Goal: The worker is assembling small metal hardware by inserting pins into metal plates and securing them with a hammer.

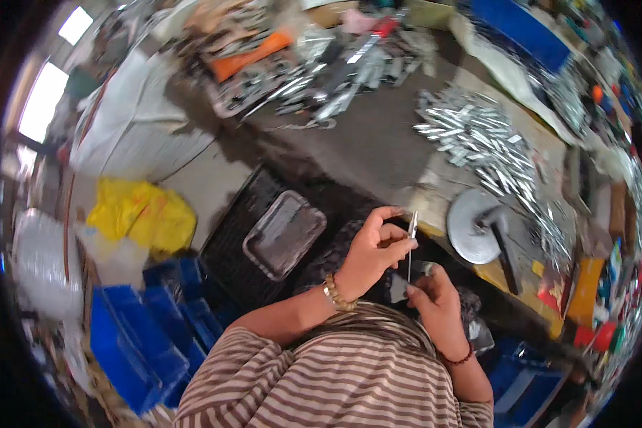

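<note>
A big dark counter fills the middle, worn and dull on top. Past its left side is the room, with a bright window. A big, crinkly white sack slumps there. Below it, several smooth blue plastic bins crowd together (what is inside is too blurry to tell). A black plastic crate sits next to them, and a grey tray with round corners is in it or on it; I cannot tell which. A soft, wrinkly yellow plastic bag lies near the bins. On the counter's right part, lots of flat, shiny silver metal strips make a messy heap. Just below the heap is a flat, round grey metal disc with a dark bar beside it.

The left hand is in front of the counter, with its fingers pinching a slim, shiny silver metal piece that stands almost upright. A thin rod runs down under it. The right hand is curled near the rod's low end; I cannot tell if its fingers grip it.
</note>
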